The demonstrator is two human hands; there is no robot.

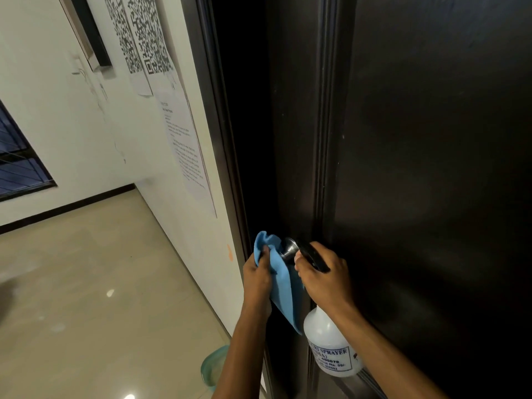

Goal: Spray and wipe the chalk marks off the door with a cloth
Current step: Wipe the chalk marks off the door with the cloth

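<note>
Cloth (277, 283), blue, soft and limp, hangs just left of the door knob (289, 249), bunched in the closed left hand (257, 276); best gripped wadded. Right of the knob, the right hand (324, 276) clamps the spray bottle (331, 344) by its head, against the dark door (431, 168).

Right side filled by the dark wooden door (417, 168); round metal doorknob (288, 249) low on its left edge. Left hand (257, 279) just left of the knob, gripping the blue microfibre cloth (280, 286), which hangs between both hands. Right hand (324, 279) just right of the knob, holding the white plastic spray bottle (331, 347) below it, against the door. Left of the frame, printed paper sheets (184, 145) on the white wall (72, 125); glossy tiled floor (100, 283) below.
</note>
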